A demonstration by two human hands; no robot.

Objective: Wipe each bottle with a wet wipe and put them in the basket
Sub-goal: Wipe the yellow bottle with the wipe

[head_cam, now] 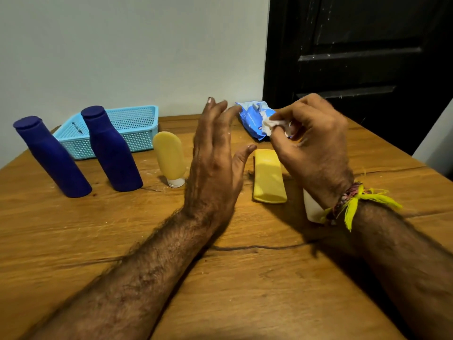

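Observation:
Two dark blue bottles [52, 157] [111, 148] stand at the left of the wooden table. A yellow tube [170, 158] stands upside down on its white cap near the middle. A second yellow bottle [268, 176] lies flat, its white cap end partly hidden behind my right wrist. My right hand [311, 143] pinches a white wet wipe [272, 125] drawn from the blue wipe pack [255, 116]. My left hand [215, 158] hovers open, fingers spread, between the tube and the lying bottle, holding nothing. The light blue basket [137, 126] sits behind the blue bottles.
A pale wall runs behind the table [245, 278], and a black door [367, 57] fills the back right. The table's right edge slants down past my right forearm. A dark pen-like item lies inside the basket.

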